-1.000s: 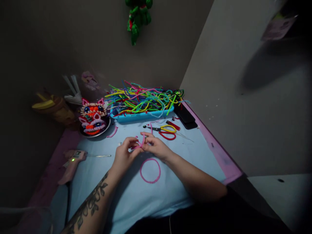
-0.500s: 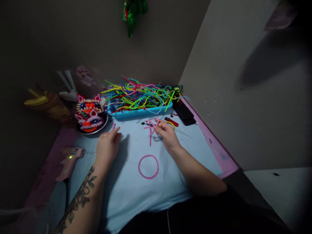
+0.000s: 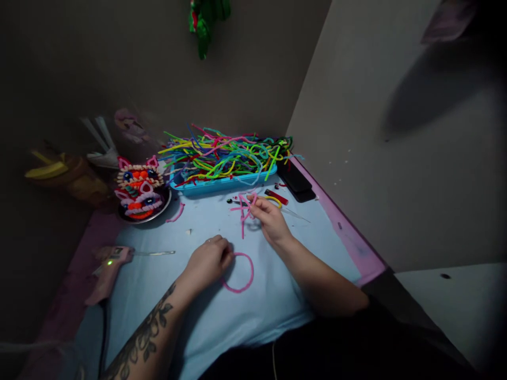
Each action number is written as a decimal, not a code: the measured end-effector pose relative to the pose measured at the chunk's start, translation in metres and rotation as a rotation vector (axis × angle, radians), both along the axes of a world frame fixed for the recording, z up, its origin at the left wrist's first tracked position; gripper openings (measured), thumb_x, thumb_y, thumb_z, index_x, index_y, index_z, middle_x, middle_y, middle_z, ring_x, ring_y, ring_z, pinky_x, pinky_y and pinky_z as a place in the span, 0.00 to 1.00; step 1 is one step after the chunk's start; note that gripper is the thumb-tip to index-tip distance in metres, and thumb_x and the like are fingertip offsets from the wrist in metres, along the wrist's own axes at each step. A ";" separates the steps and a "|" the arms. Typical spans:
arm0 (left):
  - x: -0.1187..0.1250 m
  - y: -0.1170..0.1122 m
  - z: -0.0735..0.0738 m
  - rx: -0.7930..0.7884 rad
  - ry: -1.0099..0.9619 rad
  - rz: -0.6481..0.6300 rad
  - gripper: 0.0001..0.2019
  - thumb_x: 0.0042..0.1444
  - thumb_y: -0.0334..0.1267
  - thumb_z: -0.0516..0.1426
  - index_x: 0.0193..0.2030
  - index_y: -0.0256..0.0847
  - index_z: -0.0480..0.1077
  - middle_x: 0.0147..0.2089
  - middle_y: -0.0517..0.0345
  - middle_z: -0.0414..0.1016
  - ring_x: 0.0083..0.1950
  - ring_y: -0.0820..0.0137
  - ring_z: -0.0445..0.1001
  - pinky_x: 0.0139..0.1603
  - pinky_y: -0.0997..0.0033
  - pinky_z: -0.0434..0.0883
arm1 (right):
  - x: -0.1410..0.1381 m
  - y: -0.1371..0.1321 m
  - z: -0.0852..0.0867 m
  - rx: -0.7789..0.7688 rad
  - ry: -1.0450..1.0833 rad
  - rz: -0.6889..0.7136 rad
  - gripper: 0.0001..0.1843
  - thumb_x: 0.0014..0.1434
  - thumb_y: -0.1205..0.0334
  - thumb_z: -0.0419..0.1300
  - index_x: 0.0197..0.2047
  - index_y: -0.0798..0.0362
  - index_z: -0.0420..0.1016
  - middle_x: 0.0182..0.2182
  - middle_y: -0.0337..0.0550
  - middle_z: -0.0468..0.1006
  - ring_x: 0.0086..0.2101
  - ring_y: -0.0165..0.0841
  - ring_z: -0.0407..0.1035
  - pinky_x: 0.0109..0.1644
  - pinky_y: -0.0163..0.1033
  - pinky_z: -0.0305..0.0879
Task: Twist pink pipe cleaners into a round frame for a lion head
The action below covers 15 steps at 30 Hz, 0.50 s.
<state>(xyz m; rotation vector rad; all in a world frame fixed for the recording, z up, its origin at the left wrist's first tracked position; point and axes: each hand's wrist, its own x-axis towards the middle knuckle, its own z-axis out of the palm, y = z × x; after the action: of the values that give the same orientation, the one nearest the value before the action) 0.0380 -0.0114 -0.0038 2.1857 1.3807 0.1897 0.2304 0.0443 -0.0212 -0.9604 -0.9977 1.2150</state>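
Note:
My right hand [image 3: 271, 219] pinches a pink pipe-cleaner star [image 3: 243, 211] by its right side and holds it above the cloth; one straight end hangs downward. A pink pipe-cleaner ring [image 3: 252, 272] lies on the light blue cloth [image 3: 277, 295] below the star. Over the ring's upper left edge is my left hand [image 3: 212, 258], its fingers curled closed on it. The fingertips and that part of the ring are hidden.
A blue tray [image 3: 222, 186] heaped with colourful pipe cleaners stands at the back. Yellow-handled scissors [image 3: 283, 201], a red lighter [image 3: 276, 197] and a black phone [image 3: 299, 184] lie right. Pipe-cleaner animal faces [image 3: 140, 187] fill a bowl [image 3: 164, 208]; a lit glue gun [image 3: 109, 269] lies left.
My left hand has come right and down from the upper left of the cloth to the ring, its fingers closing. The right hand keeps the star in nearly the same place.

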 end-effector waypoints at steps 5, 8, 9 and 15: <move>-0.010 0.009 -0.001 -0.021 -0.471 0.442 0.10 0.56 0.45 0.55 0.32 0.40 0.67 0.28 0.56 0.75 0.30 0.67 0.72 0.32 0.68 0.65 | 0.000 -0.006 0.005 0.104 0.049 0.075 0.18 0.45 0.47 0.71 0.22 0.50 0.71 0.49 0.44 0.73 0.56 0.43 0.62 0.63 0.49 0.52; -0.012 0.013 -0.001 -0.115 -0.843 0.711 0.16 0.50 0.48 0.62 0.39 0.38 0.72 0.30 0.54 0.80 0.35 0.65 0.78 0.37 0.68 0.69 | -0.001 -0.010 0.005 0.185 -0.009 0.156 0.18 0.46 0.47 0.71 0.22 0.50 0.72 0.53 0.45 0.71 0.59 0.43 0.60 0.65 0.49 0.49; -0.012 0.014 -0.002 -0.146 -0.946 0.778 0.19 0.47 0.48 0.64 0.41 0.37 0.73 0.31 0.53 0.81 0.36 0.64 0.79 0.39 0.67 0.71 | -0.002 -0.012 0.004 0.195 -0.021 0.181 0.17 0.47 0.48 0.71 0.23 0.50 0.72 0.55 0.44 0.70 0.60 0.43 0.59 0.66 0.49 0.48; -0.004 0.015 -0.003 -0.426 -1.371 0.942 0.18 0.37 0.37 0.71 0.36 0.34 0.77 0.31 0.54 0.82 0.32 0.71 0.78 0.39 0.72 0.73 | -0.015 -0.022 -0.004 0.133 -0.108 0.246 0.15 0.51 0.48 0.69 0.24 0.50 0.74 0.60 0.44 0.66 0.62 0.42 0.57 0.67 0.49 0.47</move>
<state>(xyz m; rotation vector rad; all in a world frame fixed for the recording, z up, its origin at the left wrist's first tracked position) 0.0338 0.0032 -0.0072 0.5172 1.2036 1.2762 0.2158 0.0222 -0.0249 -0.8229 -1.2958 1.2899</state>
